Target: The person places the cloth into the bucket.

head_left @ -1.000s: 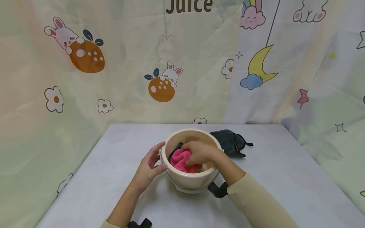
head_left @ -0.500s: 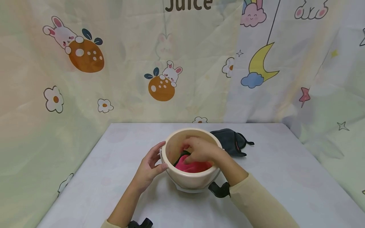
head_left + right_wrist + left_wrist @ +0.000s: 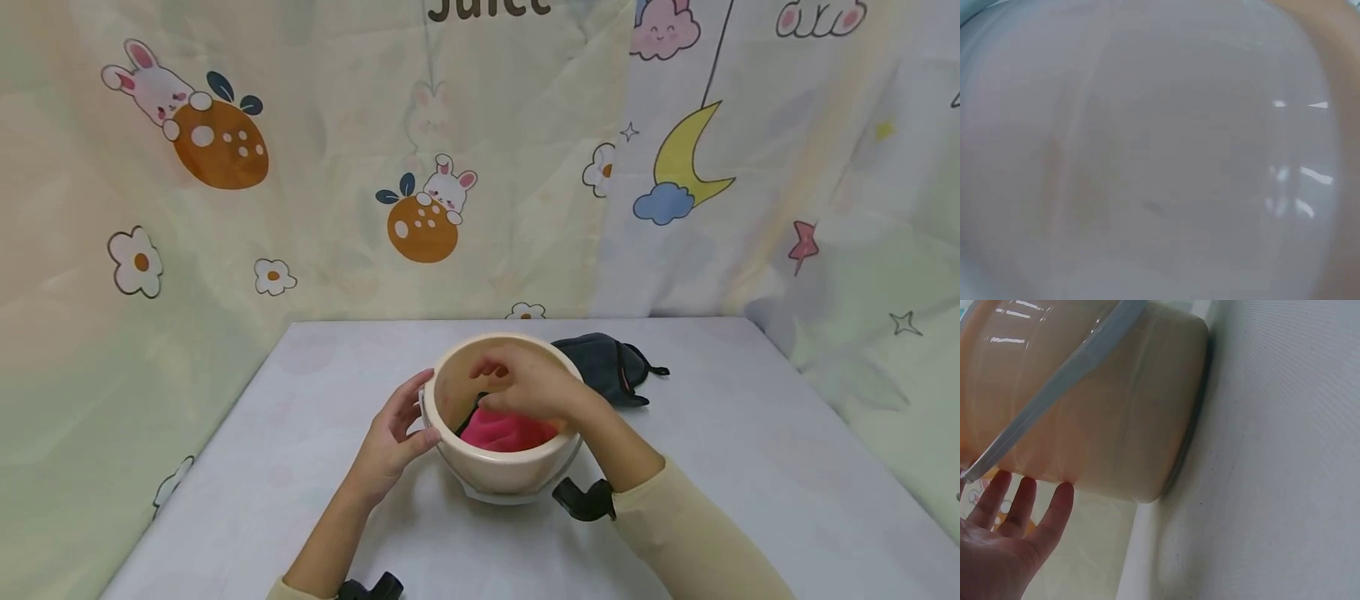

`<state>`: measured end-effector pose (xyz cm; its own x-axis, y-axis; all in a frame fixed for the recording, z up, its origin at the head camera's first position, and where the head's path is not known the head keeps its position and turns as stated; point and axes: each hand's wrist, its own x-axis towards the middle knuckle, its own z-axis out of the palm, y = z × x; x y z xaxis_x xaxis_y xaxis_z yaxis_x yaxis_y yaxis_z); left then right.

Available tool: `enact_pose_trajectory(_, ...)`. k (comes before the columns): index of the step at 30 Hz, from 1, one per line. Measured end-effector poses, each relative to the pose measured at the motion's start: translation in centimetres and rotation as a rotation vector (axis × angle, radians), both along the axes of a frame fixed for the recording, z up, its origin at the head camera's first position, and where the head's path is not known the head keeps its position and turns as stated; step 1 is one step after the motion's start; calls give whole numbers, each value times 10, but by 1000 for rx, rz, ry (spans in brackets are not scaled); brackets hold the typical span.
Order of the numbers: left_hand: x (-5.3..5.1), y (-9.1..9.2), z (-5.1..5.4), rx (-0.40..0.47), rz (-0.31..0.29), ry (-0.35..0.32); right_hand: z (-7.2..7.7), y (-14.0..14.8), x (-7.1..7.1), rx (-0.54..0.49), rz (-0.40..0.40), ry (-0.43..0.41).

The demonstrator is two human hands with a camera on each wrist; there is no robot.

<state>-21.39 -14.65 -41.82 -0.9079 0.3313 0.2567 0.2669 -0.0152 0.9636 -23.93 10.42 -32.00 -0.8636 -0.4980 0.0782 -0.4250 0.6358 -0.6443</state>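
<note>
A cream bucket (image 3: 495, 471) with a pale handle (image 3: 1054, 394) stands on the table. My left hand (image 3: 390, 442) rests against its left side, fingertips touching the outer wall and thumb at the near rim. In the left wrist view the fingers (image 3: 1050, 519) look fairly straight. Crumpled pink fabric (image 3: 502, 431) with a dark edge lies inside the bucket. My right hand (image 3: 536, 387) hovers over the opening above the fabric, fingers loosely bent, holding nothing visible. The bucket's wall (image 3: 1166, 156) fills the right wrist view, which hides that hand's fingers.
A dark fabric item (image 3: 603, 367) with a small loop lies behind the bucket to the right. The white table (image 3: 315, 375) ends at a patterned cloth backdrop (image 3: 337, 233).
My right hand has let go of the pink fabric and risen, its fingers loosening. The fabric has settled lower in the bucket. My left hand stays at the bucket's side.
</note>
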Motion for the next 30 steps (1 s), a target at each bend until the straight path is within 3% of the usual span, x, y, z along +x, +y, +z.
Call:
enact_pose_trajectory(8,3,0,4,5,-5,-3,7,7,10,-99,-69,4)
enact_pose_trajectory(18,2,0,1,15,-11,-4,3,17,13,-250,-112,118)
enact_pose_trajectory(30,0,0,-3,12,-1,0,4,29,12,-348,-166,203)
